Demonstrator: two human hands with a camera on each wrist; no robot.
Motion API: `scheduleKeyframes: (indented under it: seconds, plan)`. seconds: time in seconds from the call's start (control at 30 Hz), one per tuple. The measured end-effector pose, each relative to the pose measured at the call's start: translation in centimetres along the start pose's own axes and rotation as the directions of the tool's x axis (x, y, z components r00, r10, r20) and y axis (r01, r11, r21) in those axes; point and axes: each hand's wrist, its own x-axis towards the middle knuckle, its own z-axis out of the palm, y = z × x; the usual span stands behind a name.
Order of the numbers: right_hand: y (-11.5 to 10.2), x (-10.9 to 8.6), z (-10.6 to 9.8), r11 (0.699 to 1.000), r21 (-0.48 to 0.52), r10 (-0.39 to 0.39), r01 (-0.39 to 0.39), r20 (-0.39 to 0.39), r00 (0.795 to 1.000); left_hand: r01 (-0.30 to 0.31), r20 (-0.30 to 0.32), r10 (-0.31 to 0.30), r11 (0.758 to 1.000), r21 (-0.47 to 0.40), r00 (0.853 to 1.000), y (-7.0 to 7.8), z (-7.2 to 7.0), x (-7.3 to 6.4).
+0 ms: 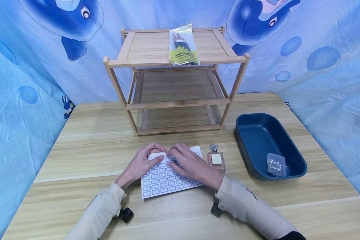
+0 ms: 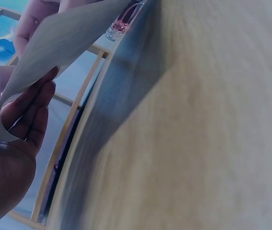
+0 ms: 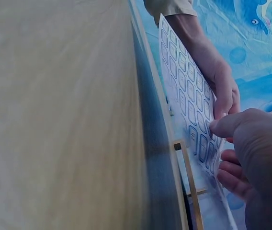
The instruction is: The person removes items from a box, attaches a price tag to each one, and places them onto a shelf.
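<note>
A white sheet of label stickers, printed with rows of blue-outlined frames, is held tilted above the front of the wooden table. My left hand grips its upper left edge, thumb on the printed face. In the left wrist view, that hand's fingers lie behind the curled sheet. At the top edge, my right hand pinches the sheet close to the left fingertips; in the right wrist view, its thumb touches the printed side. Just right of the sheet stands a perfume bottle with pinkish liquid and a clear cap.
A three-tier wooden rack stands at the back, with a packet of artist brushes on its top shelf. To the right, a dark blue basin contains a small clear box of shiny pieces. Blue dolphin-print curtains surround the table.
</note>
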Motion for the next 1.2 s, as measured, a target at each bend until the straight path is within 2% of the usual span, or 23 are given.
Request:
scheduleKeyframes:
  seconds: [0.33,0.53,0.8,1.2]
  plan:
    - [0.03,0.03,0.39,0.998,-0.032,-0.062,0.061,-0.053,0.997,0.002,-0.022,-0.002,1.000,0.001,1.000,0.18,0.45,0.02]
    - [-0.02,-0.07,0.62,0.998,0.003,-0.069,0.069,-0.051,0.996,0.012,-0.022,-0.012,1.000,0.012,1.000,0.15,0.67,0.06]
    - [0.18,-0.33,0.38,1.000,-0.004,-0.005,0.005,-0.074,0.997,0.038,-0.065,-0.036,0.999,0.031,0.997,0.22,0.46,-0.01]
    - [-0.12,-0.65,0.06,0.990,-0.050,0.129,-0.133,-0.075,0.989,-0.003,0.000,0.003,0.999,-0.047,1.000,0.25,0.08,0.05]
